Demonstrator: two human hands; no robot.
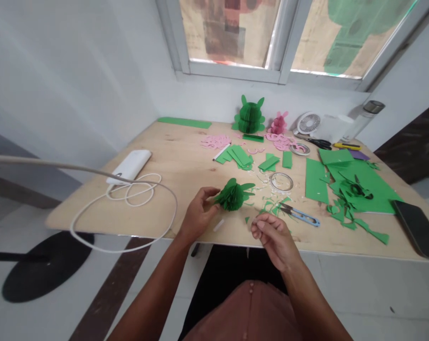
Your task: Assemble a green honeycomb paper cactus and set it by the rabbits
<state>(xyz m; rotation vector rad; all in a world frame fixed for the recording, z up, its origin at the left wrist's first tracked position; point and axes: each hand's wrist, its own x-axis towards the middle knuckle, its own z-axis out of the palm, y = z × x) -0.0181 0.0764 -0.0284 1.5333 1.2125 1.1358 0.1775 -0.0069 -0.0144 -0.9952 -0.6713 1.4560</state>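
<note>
A small dark-green folded-paper figure (233, 196) with fanned pleats and long ear shapes lies tilted on its side just above the tabletop. My left hand (201, 212) grips its left end between thumb and fingers. My right hand (274, 237) is pinched near the table's front edge, apart from the figure; anything between its fingertips is too small to make out. A little white strip (218, 225) lies between the hands. Beside my right hand are blue-handled thread snips (300, 214) and green paper scraps (271, 205). A roll of tape (281, 182) lies beyond.
A larger green paper figure (250, 116) and a pink one (278, 124) stand by the wall. Green sheets (370, 184), cut strips (240, 156), scissors (319, 143) and a phone (417, 229) lie about. A white power bank (129, 166) trails a cable (175, 208) past the left edge.
</note>
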